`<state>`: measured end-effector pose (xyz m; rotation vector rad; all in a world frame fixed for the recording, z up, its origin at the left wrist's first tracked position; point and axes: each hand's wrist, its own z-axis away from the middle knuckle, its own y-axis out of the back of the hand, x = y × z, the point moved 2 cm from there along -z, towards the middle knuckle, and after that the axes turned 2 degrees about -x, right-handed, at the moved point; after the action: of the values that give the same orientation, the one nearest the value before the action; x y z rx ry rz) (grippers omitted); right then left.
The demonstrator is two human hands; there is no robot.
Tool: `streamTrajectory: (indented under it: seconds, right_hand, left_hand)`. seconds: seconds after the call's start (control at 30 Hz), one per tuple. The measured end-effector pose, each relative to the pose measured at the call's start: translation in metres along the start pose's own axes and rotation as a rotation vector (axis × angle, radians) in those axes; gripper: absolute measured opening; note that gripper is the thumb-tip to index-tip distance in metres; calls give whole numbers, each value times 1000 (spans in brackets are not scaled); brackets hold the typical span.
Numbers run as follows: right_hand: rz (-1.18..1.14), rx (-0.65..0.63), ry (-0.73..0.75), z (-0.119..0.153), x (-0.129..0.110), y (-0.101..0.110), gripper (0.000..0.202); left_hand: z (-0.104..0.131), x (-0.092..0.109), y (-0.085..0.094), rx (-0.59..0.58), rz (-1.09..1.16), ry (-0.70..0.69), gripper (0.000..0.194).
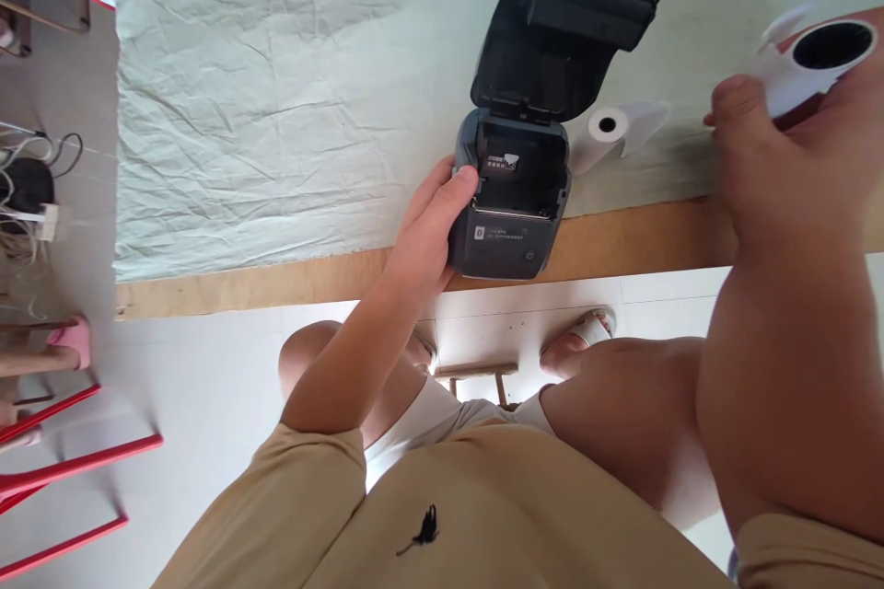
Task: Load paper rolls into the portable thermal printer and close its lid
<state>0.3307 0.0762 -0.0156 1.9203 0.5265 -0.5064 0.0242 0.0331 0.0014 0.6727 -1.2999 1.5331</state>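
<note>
A black portable label printer [507, 244] is held by my left hand [436, 212], the thumb over its side edge. Its lid [545, 46] is swung up and back, so the bare paper bay shows. Over at the right, my right hand [773, 138] grips a white paper roll [784, 78] with a wide dark core; a loose paper end sticks out at its top. Between the printer and that hand, a smaller white paper roll [590, 143] with a narrow core lies on the cloth, its free end curling to the right.
A pale green cloth [276, 110] covers the table, whose wooden edge [318, 276] runs in front of my body. On the floor at left are red stool legs [83, 465], a bundle of cables [28, 202] and another person's foot in a pink shoe [73, 342].
</note>
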Motion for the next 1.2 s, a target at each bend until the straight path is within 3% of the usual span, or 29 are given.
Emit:
streamTrajectory:
  seconds: [0.1, 0.2, 0.27, 0.37, 0.43, 0.53, 0.67, 0.8, 0.93, 1.03, 1.2]
  right_hand:
    - [120, 24, -143, 2, -7, 7, 42]
    - [151, -33, -262, 6, -21, 9, 57]
    - [135, 87, -151, 11, -36, 9, 64]
    - [49, 236, 154, 26, -64, 1, 45]
    - [-6, 175, 249, 35, -82, -12, 39]
    - [-16, 74, 251, 39, -98, -31, 57]
    - [3, 1, 209, 32, -95, -43, 66]
    - [-180, -78, 204, 27, -86, -43, 70]
    - [-143, -175, 219, 32, -83, -40, 49]
    - [-62, -154, 159, 35, -79, -39, 43]
    - [-156, -81, 220, 35, -68, -43, 64]
  left_hand:
    - [-1, -1, 1, -2, 10, -10, 23]
    - [-2, -3, 4, -24, 12, -32, 25]
    - [-4, -4, 6, -45, 8, -28, 26]
    - [-6, -6, 10, -50, -10, -21, 34]
    - [-6, -7, 10, -49, -17, -27, 37]
    - [-5, -7, 8, -42, -25, -23, 35]
    - [-3, -4, 5, -28, -22, -27, 34]
    - [-3, -3, 5, -61, 20, -29, 31]
    - [-3, -4, 6, -71, 12, -33, 30]
    - [-3, -4, 7, -67, 7, -23, 31]
    - [-3, -5, 6, -76, 27, -22, 30]
